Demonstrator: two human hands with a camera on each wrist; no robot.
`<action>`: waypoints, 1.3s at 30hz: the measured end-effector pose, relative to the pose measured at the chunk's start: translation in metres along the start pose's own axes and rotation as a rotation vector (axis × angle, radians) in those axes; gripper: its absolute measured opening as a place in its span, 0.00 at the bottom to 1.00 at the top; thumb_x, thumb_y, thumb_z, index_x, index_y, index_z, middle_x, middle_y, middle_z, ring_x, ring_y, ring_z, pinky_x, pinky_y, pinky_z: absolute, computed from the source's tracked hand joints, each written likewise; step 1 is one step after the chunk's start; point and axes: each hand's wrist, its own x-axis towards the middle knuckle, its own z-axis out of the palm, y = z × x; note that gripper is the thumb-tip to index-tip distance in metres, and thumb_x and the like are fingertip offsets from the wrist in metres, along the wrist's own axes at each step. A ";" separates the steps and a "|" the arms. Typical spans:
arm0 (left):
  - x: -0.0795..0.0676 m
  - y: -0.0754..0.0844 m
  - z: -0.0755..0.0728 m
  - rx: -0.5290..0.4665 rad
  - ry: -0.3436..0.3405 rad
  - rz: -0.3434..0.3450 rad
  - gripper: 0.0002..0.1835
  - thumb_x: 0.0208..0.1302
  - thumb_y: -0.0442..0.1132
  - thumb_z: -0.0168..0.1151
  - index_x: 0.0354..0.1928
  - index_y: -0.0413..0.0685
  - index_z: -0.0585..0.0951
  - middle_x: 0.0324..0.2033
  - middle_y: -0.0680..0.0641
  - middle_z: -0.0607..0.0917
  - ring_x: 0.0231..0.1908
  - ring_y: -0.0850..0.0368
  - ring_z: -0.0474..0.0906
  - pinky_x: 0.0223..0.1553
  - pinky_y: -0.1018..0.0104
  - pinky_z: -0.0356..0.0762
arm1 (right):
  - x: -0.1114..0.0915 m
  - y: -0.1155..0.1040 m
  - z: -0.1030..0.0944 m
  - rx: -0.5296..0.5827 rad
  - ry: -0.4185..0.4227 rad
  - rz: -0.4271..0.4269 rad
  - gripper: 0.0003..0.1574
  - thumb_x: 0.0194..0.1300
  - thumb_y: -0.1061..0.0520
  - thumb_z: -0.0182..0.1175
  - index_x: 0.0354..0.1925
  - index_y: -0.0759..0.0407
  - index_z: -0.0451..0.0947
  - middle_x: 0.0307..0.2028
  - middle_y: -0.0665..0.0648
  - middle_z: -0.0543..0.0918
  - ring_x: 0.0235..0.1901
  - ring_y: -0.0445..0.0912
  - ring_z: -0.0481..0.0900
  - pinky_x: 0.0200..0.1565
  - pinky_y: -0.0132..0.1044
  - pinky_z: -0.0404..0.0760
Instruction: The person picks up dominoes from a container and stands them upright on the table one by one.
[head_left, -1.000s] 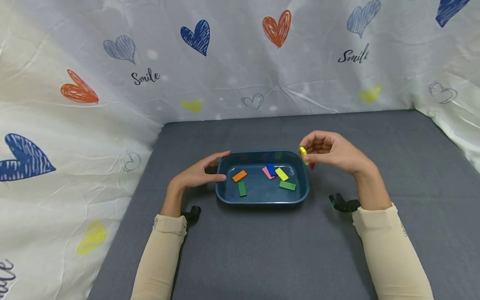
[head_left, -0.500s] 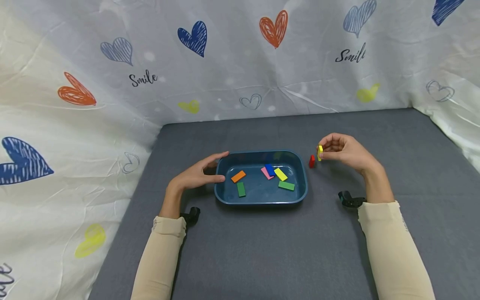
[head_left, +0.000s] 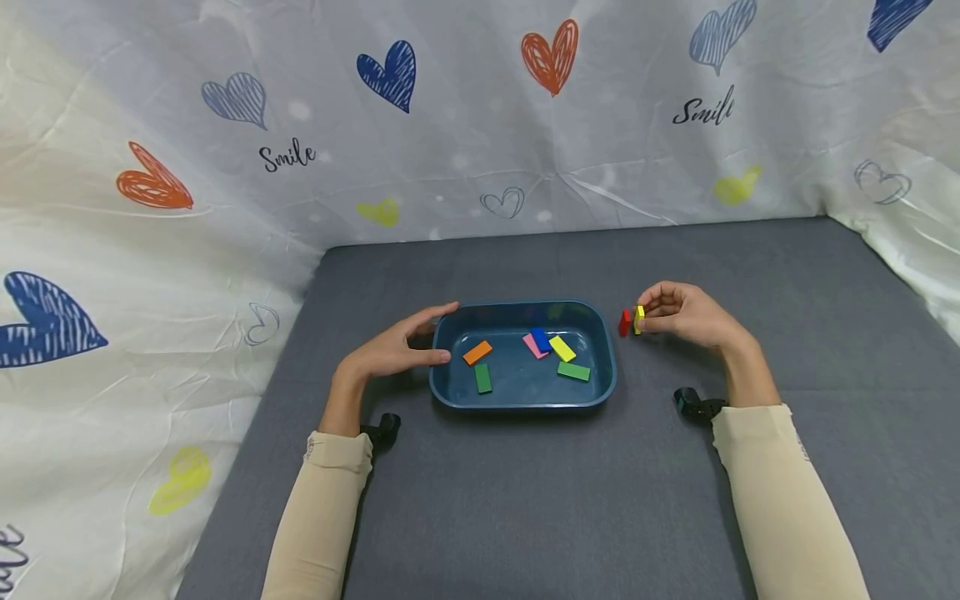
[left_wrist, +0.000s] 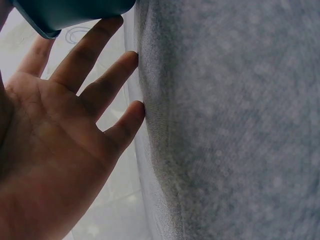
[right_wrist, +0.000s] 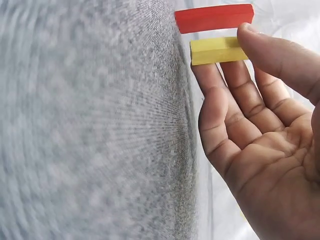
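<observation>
Between thumb and fingers, my right hand [head_left: 684, 315] pinches a small yellow block [head_left: 639, 320] that stands upright on the table. Just to its left a red block [head_left: 625, 323] stands on end, with a narrow gap between the two; the right wrist view shows the yellow block [right_wrist: 217, 51] alongside the red block [right_wrist: 215, 18]. My left hand [head_left: 393, 344] rests at the left end of a dark blue tray [head_left: 525, 407], fingers spread and fairly straight, thumb by the rim. In the left wrist view its fingertips reach the tray's wall [left_wrist: 75, 10].
Inside the tray lie flat blocks: an orange one [head_left: 477, 352], a green one [head_left: 483, 379], another green one [head_left: 573, 372], a yellow one [head_left: 562, 348], and a blue one [head_left: 541, 339] overlapping a pink one [head_left: 533, 347]. A grey cloth [head_left: 525, 500] covers the table; a printed curtain [head_left: 465, 125] hangs behind.
My right hand has carried the yellow block from the tray's right rim past the red block, then lowered it beside that block. My left hand and the tray have stayed put.
</observation>
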 end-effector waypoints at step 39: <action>-0.001 0.002 0.000 0.002 0.005 -0.004 0.44 0.67 0.47 0.69 0.79 0.74 0.57 0.80 0.54 0.54 0.77 0.37 0.56 0.72 0.30 0.58 | 0.001 0.003 0.001 -0.034 -0.017 -0.011 0.21 0.65 0.64 0.68 0.53 0.69 0.74 0.44 0.57 0.84 0.42 0.40 0.83 0.44 0.30 0.83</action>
